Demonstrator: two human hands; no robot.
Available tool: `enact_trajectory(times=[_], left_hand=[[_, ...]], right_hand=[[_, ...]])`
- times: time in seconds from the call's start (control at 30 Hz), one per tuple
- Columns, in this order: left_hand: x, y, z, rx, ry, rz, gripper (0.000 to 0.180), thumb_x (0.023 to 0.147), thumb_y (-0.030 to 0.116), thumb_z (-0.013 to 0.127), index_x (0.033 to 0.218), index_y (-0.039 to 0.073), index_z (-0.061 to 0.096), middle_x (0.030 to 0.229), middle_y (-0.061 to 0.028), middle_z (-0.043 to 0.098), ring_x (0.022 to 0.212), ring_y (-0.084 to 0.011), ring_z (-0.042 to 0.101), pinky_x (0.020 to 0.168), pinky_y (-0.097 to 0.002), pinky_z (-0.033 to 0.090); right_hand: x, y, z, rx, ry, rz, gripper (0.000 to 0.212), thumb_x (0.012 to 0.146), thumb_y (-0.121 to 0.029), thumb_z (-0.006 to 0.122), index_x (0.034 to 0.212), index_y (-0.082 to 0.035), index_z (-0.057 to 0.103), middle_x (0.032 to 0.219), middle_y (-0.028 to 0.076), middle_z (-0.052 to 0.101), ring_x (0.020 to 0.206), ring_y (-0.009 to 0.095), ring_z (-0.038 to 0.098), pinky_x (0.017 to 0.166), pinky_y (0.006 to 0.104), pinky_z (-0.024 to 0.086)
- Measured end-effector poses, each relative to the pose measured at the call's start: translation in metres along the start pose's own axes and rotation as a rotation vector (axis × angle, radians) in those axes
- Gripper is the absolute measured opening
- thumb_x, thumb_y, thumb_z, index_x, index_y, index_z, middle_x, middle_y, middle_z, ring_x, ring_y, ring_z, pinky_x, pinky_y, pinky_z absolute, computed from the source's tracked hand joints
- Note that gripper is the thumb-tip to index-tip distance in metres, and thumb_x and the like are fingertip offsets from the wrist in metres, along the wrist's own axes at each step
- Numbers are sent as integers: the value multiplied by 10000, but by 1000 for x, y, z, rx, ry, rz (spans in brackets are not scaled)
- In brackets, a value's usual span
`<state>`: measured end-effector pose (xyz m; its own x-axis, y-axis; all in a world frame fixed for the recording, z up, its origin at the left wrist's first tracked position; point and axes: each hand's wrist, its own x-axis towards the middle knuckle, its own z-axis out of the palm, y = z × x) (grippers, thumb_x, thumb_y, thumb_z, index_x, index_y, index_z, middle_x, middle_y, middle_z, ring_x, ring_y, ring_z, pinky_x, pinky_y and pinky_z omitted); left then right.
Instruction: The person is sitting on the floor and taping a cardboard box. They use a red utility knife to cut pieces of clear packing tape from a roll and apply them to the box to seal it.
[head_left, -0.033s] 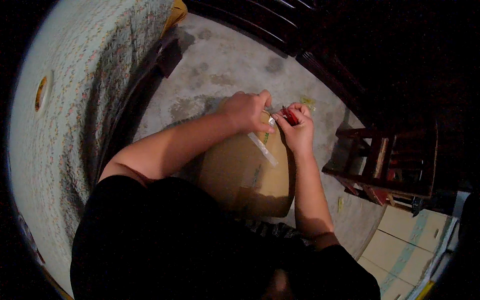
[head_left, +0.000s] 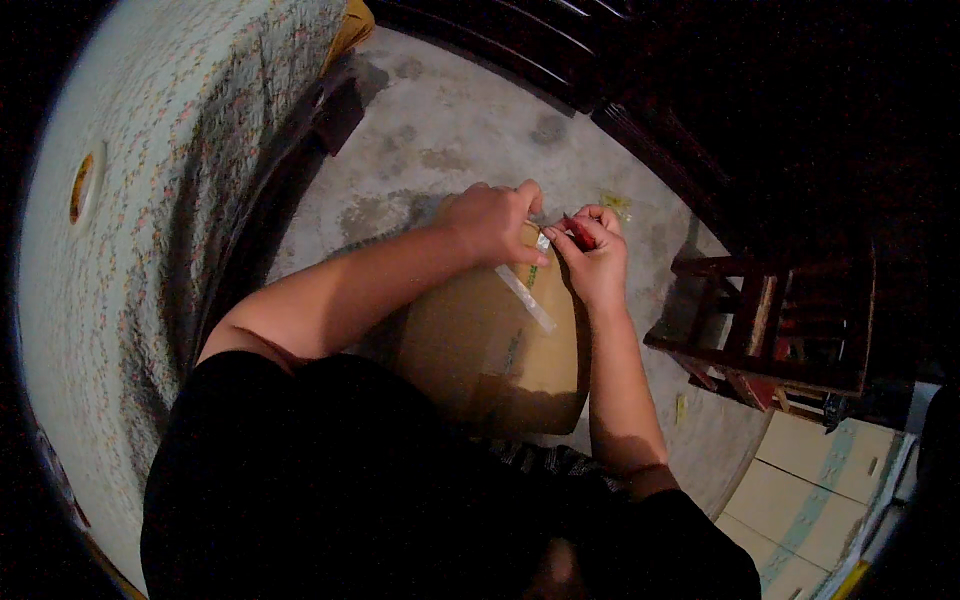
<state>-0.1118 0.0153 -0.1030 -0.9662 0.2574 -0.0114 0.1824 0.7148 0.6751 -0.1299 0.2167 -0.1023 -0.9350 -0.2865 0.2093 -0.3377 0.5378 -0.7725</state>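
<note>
A brown cardboard box (head_left: 470, 330) stands on the floor in front of me, with a strip of clear tape (head_left: 526, 298) across its top and a shiny piece of tape (head_left: 543, 240) near its far edge. My left hand (head_left: 495, 222) is bent over that far edge, thumb on the top and fingers curled; what lies under the fingers is hidden. Just to its right, my right hand (head_left: 598, 255) is closed around a small red tool (head_left: 580, 232), whose exact kind I cannot make out. The right thumb and fingertips are close to the shiny tape.
On the left is a bed or couch under a flowered cover (head_left: 140, 250), with a round ring-shaped thing (head_left: 88, 186) on it. A dark wooden stool (head_left: 770, 320) stands to the right. Pale drawers (head_left: 815, 480) are at lower right, and dark furniture (head_left: 540, 50) lines the far side.
</note>
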Motion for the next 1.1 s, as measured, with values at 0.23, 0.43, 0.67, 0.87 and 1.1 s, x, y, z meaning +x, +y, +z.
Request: enact_trajectory(times=[0.23, 0.43, 0.67, 0.87, 1.1], left_hand=[[-2, 10, -8, 23, -54, -45, 680, 630, 519, 832, 1071, 107, 519, 943, -111, 693, 892, -322, 679, 828, -439, 491], [-3, 5, -3, 10, -35, -54, 672, 631, 501, 839, 1069, 92, 536, 949, -137, 686, 892, -355, 671, 795, -455, 512], [-3, 3, 1, -8, -33, -48, 698, 638, 488, 846, 1124, 88, 544, 1031, -143, 686, 966, -362, 663, 841, -459, 521], [-1, -9, 7, 76, -71, 83, 666, 706, 551, 775, 1211, 144, 622, 1148, -163, 666, 1086, -359, 626, 924, -472, 487], [7, -14, 5, 67, -160, 133, 624, 726, 599, 727, 1188, 184, 670, 1144, -157, 647, 1120, -354, 594, 923, -488, 478]], right_hand=[[0, 0, 5, -155, 22, -30, 221, 721, -70, 828, 889, 7, 708, 951, 91, 591, 891, 213, 593, 789, 296, 483], [16, 0, -2, -248, -146, 134, 293, 737, -277, 823, 928, -68, 748, 941, 156, 659, 866, 339, 656, 773, 402, 527], [36, 19, 1, -327, -336, 326, 375, 762, -389, 766, 940, -59, 751, 891, 198, 712, 814, 364, 686, 760, 433, 540], [64, 22, 4, -486, -552, 538, 344, 781, -369, 713, 968, -83, 755, 992, 220, 709, 918, 369, 691, 830, 436, 541], [45, -10, 9, -609, -205, 583, 313, 837, -301, 627, 1051, -98, 731, 1070, 199, 697, 987, 370, 675, 840, 461, 539]])
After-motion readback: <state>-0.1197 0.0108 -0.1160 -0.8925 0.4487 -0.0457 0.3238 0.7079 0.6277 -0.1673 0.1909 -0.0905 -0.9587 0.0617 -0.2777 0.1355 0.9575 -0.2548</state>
